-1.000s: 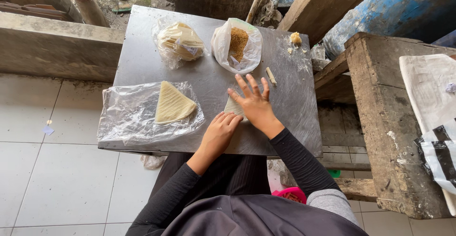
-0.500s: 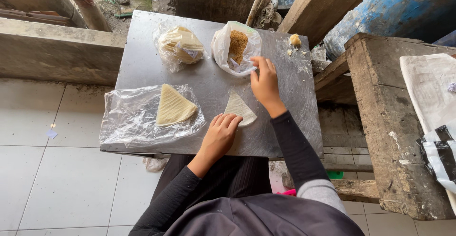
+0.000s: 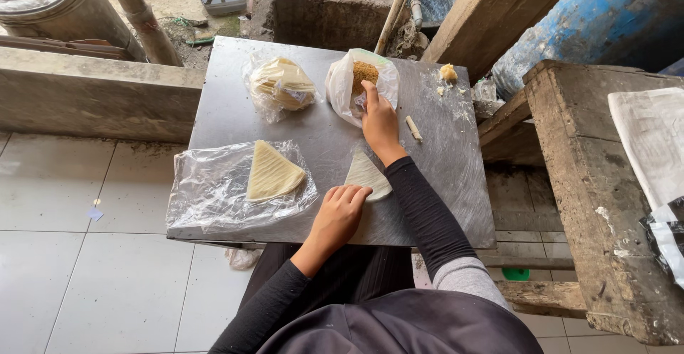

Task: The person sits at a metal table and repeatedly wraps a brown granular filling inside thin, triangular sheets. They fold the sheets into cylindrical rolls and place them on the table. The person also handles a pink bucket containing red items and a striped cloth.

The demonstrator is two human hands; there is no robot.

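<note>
Fingers of the right hand point(image 3: 377, 115) are dipped into the open plastic bag of crumbly filling point(image 3: 360, 83), seemingly pinched on some, though the tips are partly hidden. Fingers of the left hand point(image 3: 340, 215) are held together, flat on the triangular wrapper point(image 3: 365, 174) on the metal table point(image 3: 235, 115). Crumbs could be spilled if the bag is tipped, and the thin wrapper could be torn by hard pressing.

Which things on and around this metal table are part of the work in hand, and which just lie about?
In use: left hand on the single wrapper; right hand at the filling bag; wrapper stack.
Lying about: blue barrel; bamboo pole; wooden bench.
</note>
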